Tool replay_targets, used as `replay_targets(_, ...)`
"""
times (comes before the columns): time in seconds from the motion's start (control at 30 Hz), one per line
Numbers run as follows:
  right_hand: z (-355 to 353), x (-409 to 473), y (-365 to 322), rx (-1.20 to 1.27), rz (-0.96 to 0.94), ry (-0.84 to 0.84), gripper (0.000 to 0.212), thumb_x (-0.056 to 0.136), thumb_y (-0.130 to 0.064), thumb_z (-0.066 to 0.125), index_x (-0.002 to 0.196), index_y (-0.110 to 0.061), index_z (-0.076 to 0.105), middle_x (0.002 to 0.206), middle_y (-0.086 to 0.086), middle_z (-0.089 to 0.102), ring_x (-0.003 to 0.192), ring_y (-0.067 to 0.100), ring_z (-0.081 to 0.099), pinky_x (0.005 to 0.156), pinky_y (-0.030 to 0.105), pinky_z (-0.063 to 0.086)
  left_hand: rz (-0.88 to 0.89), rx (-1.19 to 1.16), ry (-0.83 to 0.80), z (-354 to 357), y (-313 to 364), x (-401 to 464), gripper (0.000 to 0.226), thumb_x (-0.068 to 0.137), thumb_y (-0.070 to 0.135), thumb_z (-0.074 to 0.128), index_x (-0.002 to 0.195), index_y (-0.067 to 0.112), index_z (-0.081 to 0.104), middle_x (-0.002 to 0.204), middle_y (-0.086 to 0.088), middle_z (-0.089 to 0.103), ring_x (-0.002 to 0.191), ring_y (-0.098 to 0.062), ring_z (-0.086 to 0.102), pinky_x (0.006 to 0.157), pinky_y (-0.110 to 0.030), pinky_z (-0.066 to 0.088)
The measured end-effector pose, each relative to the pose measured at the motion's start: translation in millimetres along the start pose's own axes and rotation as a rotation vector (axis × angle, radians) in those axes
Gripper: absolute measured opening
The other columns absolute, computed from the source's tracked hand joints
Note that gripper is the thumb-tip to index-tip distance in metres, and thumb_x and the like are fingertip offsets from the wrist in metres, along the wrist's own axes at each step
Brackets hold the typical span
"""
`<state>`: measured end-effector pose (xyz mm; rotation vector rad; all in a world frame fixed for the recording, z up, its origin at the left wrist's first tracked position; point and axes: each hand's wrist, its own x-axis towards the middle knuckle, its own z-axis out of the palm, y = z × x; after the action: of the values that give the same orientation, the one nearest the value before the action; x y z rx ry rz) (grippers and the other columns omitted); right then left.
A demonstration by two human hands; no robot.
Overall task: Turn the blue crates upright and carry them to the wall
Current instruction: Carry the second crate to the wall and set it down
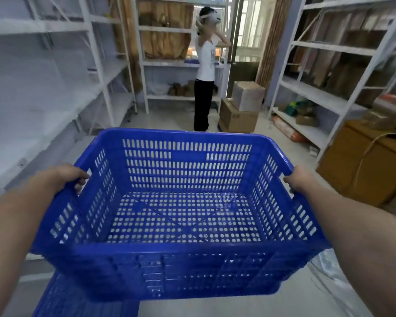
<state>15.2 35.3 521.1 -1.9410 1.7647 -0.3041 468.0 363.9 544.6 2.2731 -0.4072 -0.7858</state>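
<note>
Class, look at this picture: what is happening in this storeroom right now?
A person is carrying an empty blue crate upright, open side up, the left hand and right hand each gripping a side rim. Part of a second blue crate shows below it on the floor. Ahead, another person stands between the white shelves, near stacked cardboard boxes.

Upright empty blue slotted crate [181, 202] aloft above another blue crate [78, 303].

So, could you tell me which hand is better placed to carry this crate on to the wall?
Neither alone: the left hand and right hand each grip an opposite rim of the upright blue crate, so both should probably carry it.
</note>
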Motion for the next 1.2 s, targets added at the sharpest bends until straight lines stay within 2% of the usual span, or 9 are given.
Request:
replay_targets(0.1, -15, 4, -31, 0.023, -0.065, 0.005, 0.010, 0.088, -0.011, 0.053, 0.090, -0.004, 0.059, 0.085, 0.018, 0.065, 0.081, 0.037, 0.068, 0.081, 0.046, 0.056, -0.011, -0.041, 0.033, -26, 4, -24, 0.037, 0.099, 0.002, 0.040, 0.062, 0.006, 0.038, 0.027, -0.008, 0.035, 0.036, -0.021, 0.033, 0.052, -0.033, 0.035)
replay_targets(0.27, -30, 16, -87, -0.025, -0.193, 0.000, 0.015, 0.088, -0.008, 0.056, 0.075, -0.003, 0.055, 0.091, 0.022, 0.068, 0.081, 0.037, 0.069, 0.077, 0.044, 0.057, -0.037, -0.095, 0.147, -63, -5, -58, 0.036, 0.096, -0.002, 0.042, 0.061, 0.004, 0.041, 0.030, -0.008, 0.037, 0.038, -0.020, 0.035, 0.052, -0.032, 0.036)
replay_targets(0.37, -29, 31, -117, -0.041, -0.267, -0.046, 0.013, 0.087, -0.008, 0.057, 0.077, -0.001, 0.054, 0.081, 0.018, 0.064, 0.074, 0.038, 0.070, 0.072, 0.048, 0.059, -0.070, -0.115, 0.225, -81, -15, -81, 0.035, 0.095, -0.003, 0.044, 0.061, 0.003, 0.042, 0.031, -0.009, 0.038, 0.028, -0.020, 0.036, 0.048, -0.031, 0.038)
replay_targets(0.53, -31, 32, -160, -0.097, -0.423, -0.115, 0.010, 0.087, -0.009, 0.055, 0.080, -0.003, 0.055, 0.083, 0.016, 0.066, 0.071, 0.034, 0.071, 0.071, 0.044, 0.060, -0.139, -0.166, 0.344, -94, -36, -133, 0.033, 0.095, -0.004, 0.045, 0.062, 0.002, 0.046, 0.038, -0.009, 0.040, 0.038, -0.022, 0.037, 0.053, -0.032, 0.038)
replay_targets(0.7, -24, 20, -208, -0.235, -0.653, -0.132, 0.018, 0.086, -0.011, 0.054, 0.068, -0.007, 0.054, 0.072, 0.010, 0.061, 0.052, 0.020, 0.055, 0.046, 0.026, 0.041, -0.222, -0.229, 0.505, -91, -72, -200, 0.030, 0.095, -0.006, 0.044, 0.066, 0.000, 0.047, 0.032, -0.009, 0.040, 0.023, -0.019, 0.036, 0.044, -0.027, 0.038)
replay_targets(0.87, -1, -29, -250, -0.229, -0.816, -0.199, 0.028, 0.088, -0.013, 0.055, 0.062, -0.009, 0.045, 0.066, 0.005, 0.051, 0.054, 0.018, 0.050, 0.049, 0.029, 0.038, -0.322, -0.298, 0.652, -94, -117, -284, 0.022, 0.093, -0.008, 0.046, 0.071, -0.004, 0.046, 0.032, -0.010, 0.042, 0.019, -0.018, 0.037, 0.030, -0.024, 0.040)
replay_targets(0.97, 25, -67, -273, -0.289, -0.906, -0.258, 0.031, 0.087, -0.011, 0.055, 0.057, -0.007, 0.050, 0.067, 0.010, 0.061, 0.074, 0.028, 0.065, 0.065, 0.031, 0.050, -0.382, -0.331, 0.731, -100, -145, -336, 0.012, 0.093, -0.009, 0.047, 0.080, -0.007, 0.046, 0.045, -0.011, 0.044, 0.022, -0.019, 0.037, 0.032, -0.026, 0.042)
replay_targets(1.13, 71, -154, -306, -0.347, -1.072, -0.358, 0.019, 0.089, -0.017, 0.057, 0.078, -0.003, 0.061, 0.091, 0.016, 0.069, 0.086, 0.029, 0.066, 0.064, 0.026, 0.040, -0.502, -0.348, 0.855, -116, -207, -425, 0.021, 0.091, -0.009, 0.048, 0.072, -0.004, 0.044, 0.044, -0.010, 0.043, 0.032, -0.020, 0.038, 0.044, -0.032, 0.040)
replay_targets(1.2, 88, -198, -314, -0.328, -1.131, -0.380, 0.021, 0.089, -0.015, 0.057, 0.071, -0.005, 0.055, 0.078, 0.011, 0.065, 0.072, 0.027, 0.062, 0.064, 0.026, 0.039, -0.548, -0.364, 0.897, -124, -235, -459, 0.021, 0.091, -0.009, 0.048, 0.072, -0.003, 0.043, 0.045, -0.010, 0.043, 0.034, -0.020, 0.038, 0.046, -0.032, 0.040)
